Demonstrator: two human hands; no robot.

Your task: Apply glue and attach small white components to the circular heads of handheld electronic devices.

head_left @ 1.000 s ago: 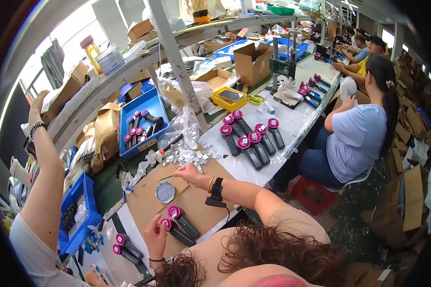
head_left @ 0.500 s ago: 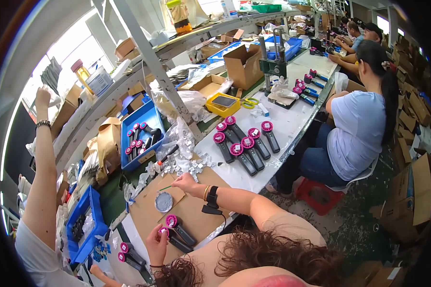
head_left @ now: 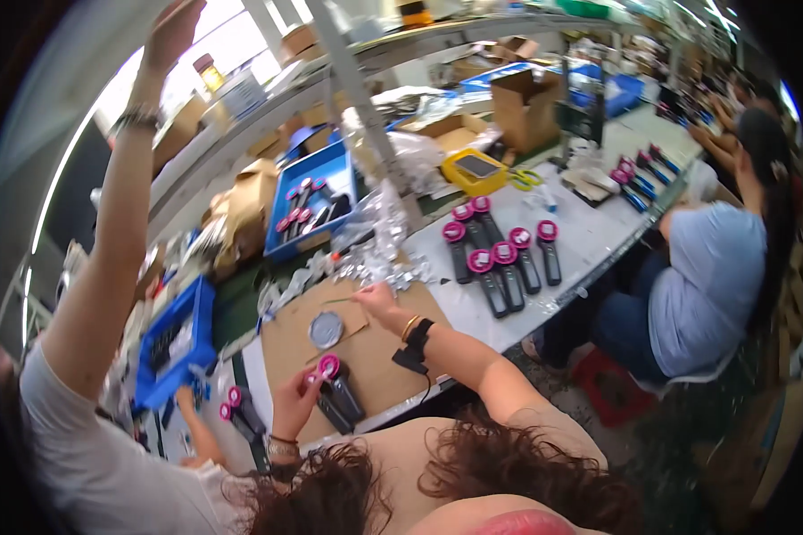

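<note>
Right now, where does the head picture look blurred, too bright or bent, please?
Head view: the thin stick in the right hand and the seated co-worker look soft, perhaps from camera motion; the window is overexposed; the long shelf bows with the fisheye lens; the outer corners fall dark.

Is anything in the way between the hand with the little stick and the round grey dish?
Nothing that I can see. Between the right hand and the dish there is just the stick over flat cardboard; the nearest gadgets lie on the dish's near side.
</note>
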